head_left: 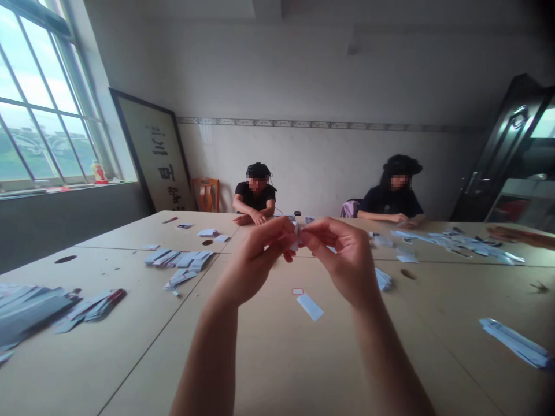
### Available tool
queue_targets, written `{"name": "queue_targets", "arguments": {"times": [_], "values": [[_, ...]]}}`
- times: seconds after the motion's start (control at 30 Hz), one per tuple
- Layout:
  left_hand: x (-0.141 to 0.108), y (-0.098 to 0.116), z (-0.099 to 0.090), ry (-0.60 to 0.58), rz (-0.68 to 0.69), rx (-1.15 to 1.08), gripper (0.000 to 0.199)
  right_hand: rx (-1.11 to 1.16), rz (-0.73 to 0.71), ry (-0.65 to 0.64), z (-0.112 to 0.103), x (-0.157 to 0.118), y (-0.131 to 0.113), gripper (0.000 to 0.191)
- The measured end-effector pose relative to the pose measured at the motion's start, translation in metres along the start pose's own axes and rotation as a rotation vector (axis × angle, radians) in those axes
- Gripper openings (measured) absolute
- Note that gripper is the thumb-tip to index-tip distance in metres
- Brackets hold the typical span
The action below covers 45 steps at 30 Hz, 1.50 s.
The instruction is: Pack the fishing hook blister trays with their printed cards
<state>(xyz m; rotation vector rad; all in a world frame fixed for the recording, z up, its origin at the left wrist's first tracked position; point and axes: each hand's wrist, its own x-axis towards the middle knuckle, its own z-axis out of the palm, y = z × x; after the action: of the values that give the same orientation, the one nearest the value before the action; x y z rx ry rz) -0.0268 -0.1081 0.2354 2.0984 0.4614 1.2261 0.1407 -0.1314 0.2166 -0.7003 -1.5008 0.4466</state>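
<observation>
Both my hands are raised over the middle of the table (269, 358), fingertips almost meeting. A small white piece of paper (296, 238) is pinched between them. My left hand (262, 248) is closed with its thumb and fingers on the paper's left side. From the right, my right hand (340, 248) pinches the same paper at its edge. Any print or fold on it is too small to make out. Below my hands, a white paper strip (310, 307) lies flat on the table, beside a small red-bordered label (298, 292).
Paper stacks (180, 260) lie left of my hands, with a larger pile (34, 315) at far left. Scattered slips (468, 242) and a strip bundle (514, 342) lie right. Two people (255, 193) sit opposite; another person's hand (520, 236) reaches in at right.
</observation>
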Motion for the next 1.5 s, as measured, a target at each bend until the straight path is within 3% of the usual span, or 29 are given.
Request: {"name": "queue_targets", "arguments": {"times": [0.5,1.23,1.43,1.5], "values": [[0.000,-0.001,0.001,-0.021,0.000,0.028,0.023,0.047,-0.026,0.046,-0.002,0.001,0.000,0.016],[0.000,-0.002,0.001,-0.064,0.050,0.073,0.024,0.099,-0.008,-0.014,-0.009,0.000,-0.001,0.018],[0.000,0.005,0.009,-0.059,0.128,0.264,0.008,-0.181,-0.132,0.009,-0.010,-0.006,-0.007,0.008],[-0.001,0.007,0.010,-0.063,0.134,0.290,0.012,-0.268,-0.177,0.008,-0.011,-0.011,-0.013,0.007]]}}
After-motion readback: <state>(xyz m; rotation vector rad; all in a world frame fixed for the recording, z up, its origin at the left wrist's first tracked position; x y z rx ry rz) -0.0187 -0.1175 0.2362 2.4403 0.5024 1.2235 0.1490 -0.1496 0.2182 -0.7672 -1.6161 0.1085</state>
